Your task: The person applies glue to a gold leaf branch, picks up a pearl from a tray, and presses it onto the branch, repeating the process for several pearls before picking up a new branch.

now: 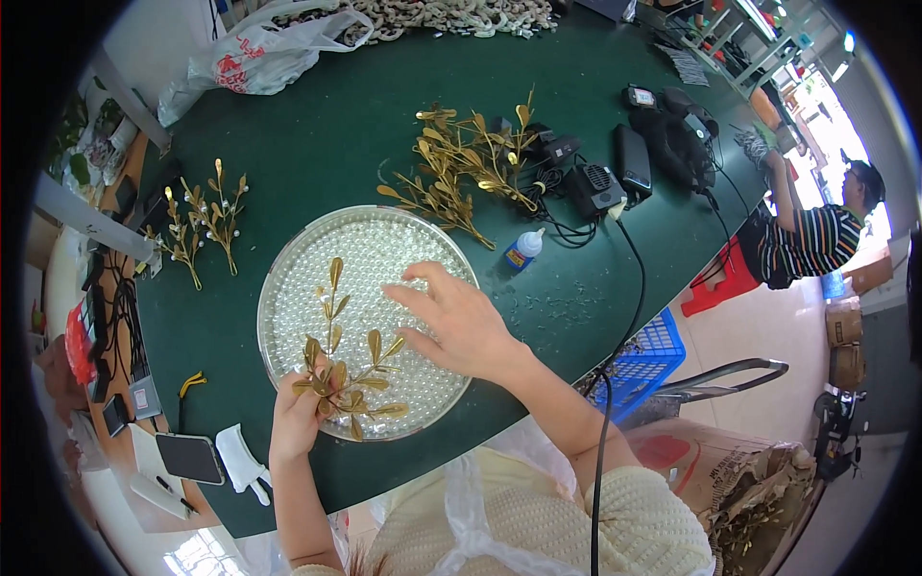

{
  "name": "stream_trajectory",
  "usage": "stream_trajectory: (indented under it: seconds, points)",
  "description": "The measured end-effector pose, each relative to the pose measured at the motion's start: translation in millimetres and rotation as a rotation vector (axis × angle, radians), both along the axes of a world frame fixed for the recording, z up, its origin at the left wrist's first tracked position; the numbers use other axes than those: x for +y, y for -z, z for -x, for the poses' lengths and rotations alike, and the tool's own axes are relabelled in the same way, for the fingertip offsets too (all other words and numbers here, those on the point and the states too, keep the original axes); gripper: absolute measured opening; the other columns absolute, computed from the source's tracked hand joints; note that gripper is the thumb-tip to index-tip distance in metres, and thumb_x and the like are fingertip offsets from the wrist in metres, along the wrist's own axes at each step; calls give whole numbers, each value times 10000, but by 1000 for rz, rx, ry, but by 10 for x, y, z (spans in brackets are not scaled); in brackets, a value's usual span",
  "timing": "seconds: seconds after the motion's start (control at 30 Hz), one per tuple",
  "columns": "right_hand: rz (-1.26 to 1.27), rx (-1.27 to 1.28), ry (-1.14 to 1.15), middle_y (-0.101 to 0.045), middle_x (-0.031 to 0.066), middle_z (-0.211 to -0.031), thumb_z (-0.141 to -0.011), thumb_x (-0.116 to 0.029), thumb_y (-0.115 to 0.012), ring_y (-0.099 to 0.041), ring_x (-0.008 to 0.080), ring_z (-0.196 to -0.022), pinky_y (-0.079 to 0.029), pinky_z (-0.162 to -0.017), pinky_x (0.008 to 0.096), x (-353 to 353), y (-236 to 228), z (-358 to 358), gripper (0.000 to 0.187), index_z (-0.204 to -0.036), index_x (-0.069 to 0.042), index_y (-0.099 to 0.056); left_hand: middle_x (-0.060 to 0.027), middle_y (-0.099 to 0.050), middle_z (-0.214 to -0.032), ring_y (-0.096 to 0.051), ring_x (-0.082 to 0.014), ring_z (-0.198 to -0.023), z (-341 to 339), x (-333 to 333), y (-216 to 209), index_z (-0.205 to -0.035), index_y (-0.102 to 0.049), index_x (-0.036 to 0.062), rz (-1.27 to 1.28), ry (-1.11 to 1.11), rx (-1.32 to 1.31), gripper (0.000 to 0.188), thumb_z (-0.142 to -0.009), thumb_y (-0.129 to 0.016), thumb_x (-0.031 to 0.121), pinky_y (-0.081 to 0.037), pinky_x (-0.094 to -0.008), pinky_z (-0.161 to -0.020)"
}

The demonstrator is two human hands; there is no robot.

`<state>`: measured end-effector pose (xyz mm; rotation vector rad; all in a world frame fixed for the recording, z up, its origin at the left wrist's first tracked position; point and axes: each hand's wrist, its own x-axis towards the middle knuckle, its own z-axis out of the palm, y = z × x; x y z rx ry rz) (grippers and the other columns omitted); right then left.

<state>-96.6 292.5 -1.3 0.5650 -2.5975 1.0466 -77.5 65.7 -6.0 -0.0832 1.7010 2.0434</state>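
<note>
My left hand (298, 411) is closed round the lower stem of a gold leaf branch (373, 383), whose metal-looking leaves fan out above the tray. My right hand (463, 324) hovers over the right side of the tray, thumb and forefinger apart, with nothing visible between them. Below both hands lies a round, pale-rimmed tray (260, 322) spread with clear or white pearl-like beads (355, 240). A few small beads seem to sit on the held branch, too small to be sure.
Gold branches with white beads (219, 219) lie left on the green table (317, 144). Plain gold branches (456, 163) lie beyond the tray, near a blue glue bottle (523, 250), black adapters (594, 187) and a hanging cable (642, 278). A phone (190, 458) rests front left. Another person (812, 235) sits right.
</note>
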Motion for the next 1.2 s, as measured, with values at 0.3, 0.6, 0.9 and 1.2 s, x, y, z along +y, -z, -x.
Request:
stream_trajectory:
  seconds: [0.3,0.6,0.9,1.2]
  points:
    - [-296,-174,-257,-500,24,-645,-653,-271,-590,-506,184,-657,-349,-618,293,76,121,10,202,-724,-91,-534,2,-471,-667,-365,-25,-503,-13,-30,80,-855,-487,35,-35,-37,1,125,-805,-393,100,-252,-156,-427]
    - [-364,-212,-236,-513,33,-637,-645,-230,-581,-512,192,-660,-365,-643,303,52,99,3,149,-664,-86,-548,-9,-478,-700,-363,-29,-518,-2,-58,89,-902,-482,40,-40,8,12,146,-811,-380,93,-253,-161,-436]
    - [-313,-187,-206,-548,30,-628,-634,-172,-559,-538,192,-640,-378,-645,305,51,87,28,84,-653,-90,-556,-6,-473,-701,-350,-30,-517,19,-55,83,-911,-475,44,-49,22,-4,139,-821,-383,95,-252,-161,-439]
    - [335,-395,-143,-529,5,-585,-609,-59,-599,-470,80,-435,-379,-433,204,68,-46,6,111,-692,-65,-526,-16,-487,-707,-363,-34,-518,-26,-102,146,-909,-484,43,-39,28,-2,145,-819,-381,89,-265,-160,-445]
